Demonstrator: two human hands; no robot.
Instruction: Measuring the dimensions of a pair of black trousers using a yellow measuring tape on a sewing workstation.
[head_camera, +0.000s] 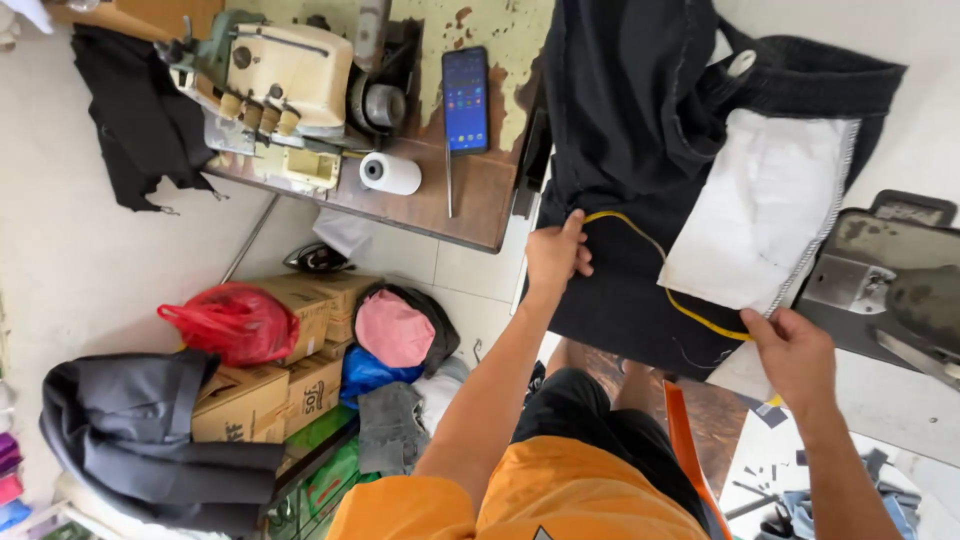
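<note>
Two bare hands are working one yellow measuring tape (655, 268) across one dark garment (620, 150) that is lying over the work surface and hanging past its near edge. The left hand (556, 254) is pinching the tape's end against the dark cloth near the garment's left edge, fingers closed narrowly on it; the right hand (795, 350) is gripping the other stretch of tape beside the lower corner of one white pocket lining (765, 210), fingers likewise closed on it. Between the hands the tape is arching up and sagging, so it is judged light, limp and somewhat slick, best held by pinching flat at each end and drawing it taut. The garment is judged soft, fairly heavy cloth, likely to slide off the edge unless pressed down; the seams and the waistband are appearing the firmest places to take hold. Elsewhere, one cream overlock machine (285, 85) is standing at the far left corner of a worn wooden table (470, 205), with one white roll (390, 173) just beside it and one phone (466, 100) lying near the table's right edge. Below, several cardboard boxes (290, 380), at least three, are stacking under one red bag (235, 322); an exact box count cannot be told.
</note>
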